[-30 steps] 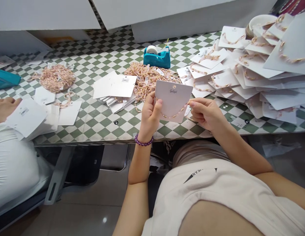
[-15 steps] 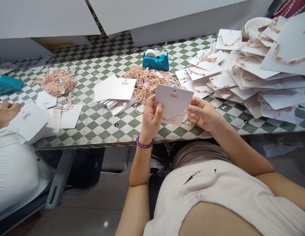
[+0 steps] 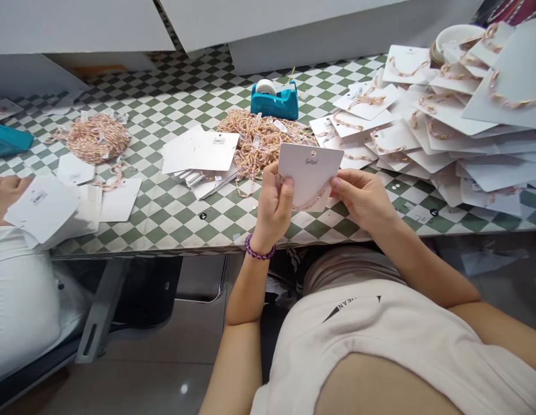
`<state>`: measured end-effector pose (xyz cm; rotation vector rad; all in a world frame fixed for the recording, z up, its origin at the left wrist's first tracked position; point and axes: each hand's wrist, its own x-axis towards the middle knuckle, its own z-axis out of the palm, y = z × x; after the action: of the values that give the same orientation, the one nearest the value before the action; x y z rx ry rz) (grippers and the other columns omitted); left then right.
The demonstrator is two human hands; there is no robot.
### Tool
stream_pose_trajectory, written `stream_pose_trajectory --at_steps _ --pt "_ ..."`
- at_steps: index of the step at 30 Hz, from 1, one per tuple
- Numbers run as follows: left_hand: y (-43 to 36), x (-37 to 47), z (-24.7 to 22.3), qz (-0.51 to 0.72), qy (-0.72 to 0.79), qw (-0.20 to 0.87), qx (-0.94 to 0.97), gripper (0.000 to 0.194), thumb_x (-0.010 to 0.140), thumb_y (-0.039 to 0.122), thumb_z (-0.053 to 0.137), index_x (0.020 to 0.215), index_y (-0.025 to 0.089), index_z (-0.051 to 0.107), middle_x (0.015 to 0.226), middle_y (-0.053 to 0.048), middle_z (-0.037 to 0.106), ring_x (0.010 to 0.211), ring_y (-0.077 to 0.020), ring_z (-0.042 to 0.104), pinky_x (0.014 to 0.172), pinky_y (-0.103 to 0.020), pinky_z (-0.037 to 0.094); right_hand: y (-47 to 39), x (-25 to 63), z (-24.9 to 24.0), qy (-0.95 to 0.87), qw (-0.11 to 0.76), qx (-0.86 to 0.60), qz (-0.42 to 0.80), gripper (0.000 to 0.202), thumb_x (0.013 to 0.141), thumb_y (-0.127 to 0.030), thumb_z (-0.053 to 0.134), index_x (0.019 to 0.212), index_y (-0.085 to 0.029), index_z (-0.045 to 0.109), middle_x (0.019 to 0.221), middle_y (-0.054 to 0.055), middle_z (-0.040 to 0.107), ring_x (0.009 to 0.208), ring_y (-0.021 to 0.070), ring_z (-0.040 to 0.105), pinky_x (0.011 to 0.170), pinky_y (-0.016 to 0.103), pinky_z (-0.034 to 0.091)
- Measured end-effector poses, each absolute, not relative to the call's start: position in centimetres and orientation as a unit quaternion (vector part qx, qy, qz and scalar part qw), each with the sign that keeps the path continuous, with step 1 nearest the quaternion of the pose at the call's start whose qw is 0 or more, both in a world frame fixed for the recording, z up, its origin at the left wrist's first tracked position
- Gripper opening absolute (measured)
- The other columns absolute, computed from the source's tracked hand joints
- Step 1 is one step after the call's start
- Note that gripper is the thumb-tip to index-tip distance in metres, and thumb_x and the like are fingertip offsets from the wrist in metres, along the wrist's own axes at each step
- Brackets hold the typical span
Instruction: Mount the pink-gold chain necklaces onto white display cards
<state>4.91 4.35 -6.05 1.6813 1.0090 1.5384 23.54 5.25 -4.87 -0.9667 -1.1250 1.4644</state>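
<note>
Printed card (image 3: 311, 168) and beaded strand (image 3: 313, 202), held over the near edge of the checkered worktop (image 3: 179, 223). The left grip (image 3: 273, 202) holds the card's left edge, thumb in front. The right grip (image 3: 366, 199) is narrow at the right edge; what it pinches cannot be told. The strand curves across the card's lower front, slanting up toward the right grip.

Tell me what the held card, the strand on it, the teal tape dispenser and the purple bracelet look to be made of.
Card: stiff paperboard, probably; flat, pale and smooth.
Strand: small pink and gold beads; glass or plastic, unclear.
Tape dispenser: likely glossy molded plastic, given its rounded, shiny body.
Bracelet: shiny round beads, stone, glass or plastic.
</note>
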Motion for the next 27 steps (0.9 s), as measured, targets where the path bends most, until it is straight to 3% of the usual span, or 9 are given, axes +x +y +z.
stream_pose_trajectory --at_steps 7,11,17,20,23,27 --pt "4.3 4.5 -5.6 0.584 0.327 0.474 0.572 0.05 0.096 0.063 0.04 0.133 0.03 0.045 0.138 -0.007 0.052 0.131 -0.0254 0.051 0.104 -0.037 0.05 5.2 23.4 -3.5 -0.466 0.534 -0.418 0.567 0.038 0.074 -0.042 0.078 0.107 -0.025 0.067 0.097 0.002 0.068 0.083 0.0135 0.064 0.069 0.026 0.056" --pt "4.5 4.1 -5.5 0.58 0.312 0.517 0.547 0.056 0.089 0.063 0.054 0.135 0.031 0.046 0.146 -0.006 0.047 0.137 -0.0288 0.047 0.108 -0.039 0.049 4.8 23.8 -3.4 -0.522 0.502 -0.397 0.563 0.052 0.073 -0.037 0.081 0.12 -0.028 0.06 0.092 0.002 0.066 0.082 0.0143 0.062 0.068 0.026 0.055" --pt "3.4 4.9 -4.7 0.607 0.315 0.466 0.561 0.052 0.092 0.058 0.051 0.135 0.03 0.046 0.141 -0.007 0.051 0.131 -0.0271 0.051 0.106 -0.039 0.051 4.0 24.5 -2.0 -0.629 0.53 -0.477 0.308 0.047 0.084 -0.043 0.07 0.127 -0.032 0.055 0.095 0.004 0.06 0.08 0.0157 0.058 0.067 0.029 0.052" --pt "2.2 5.7 -4.0 0.571 0.296 0.453 0.617 0.048 0.096 0.051 0.048 0.138 0.029 0.043 0.139 -0.008 0.053 0.128 -0.0258 0.053 0.107 -0.04 0.049 4.0 25.4 0.2 -0.748 0.442 -0.471 0.157 0.057 0.087 -0.052 0.064 0.138 -0.031 0.049 0.119 0.01 0.057 0.109 0.0264 0.057 0.088 0.041 0.053" --pt "1.3 6.3 -3.7 0.556 0.288 0.473 0.619 0.045 0.098 0.044 0.047 0.141 0.028 0.043 0.142 -0.007 0.051 0.131 -0.0254 0.05 0.112 -0.04 0.045 4.2 25.7 1.7 -0.859 0.296 -0.415 0.05 0.082 0.081 -0.066 0.063 0.147 -0.025 0.038 0.146 0.015 0.041 0.138 0.0379 0.038 0.113 0.055 0.036" --pt "0.8 6.7 -3.6 0.559 0.274 0.497 0.605 0.044 0.101 0.038 0.042 0.144 0.03 0.041 0.15 -0.004 0.045 0.139 -0.0245 0.043 0.118 -0.04 0.037 3.9 25.2 1.3 -0.902 0.212 -0.375 -0.026 0.114 0.077 -0.076 0.057 0.157 -0.012 0.007 0.152 0.026 0.031 0.142 0.0463 0.029 0.11 0.071 0.028"
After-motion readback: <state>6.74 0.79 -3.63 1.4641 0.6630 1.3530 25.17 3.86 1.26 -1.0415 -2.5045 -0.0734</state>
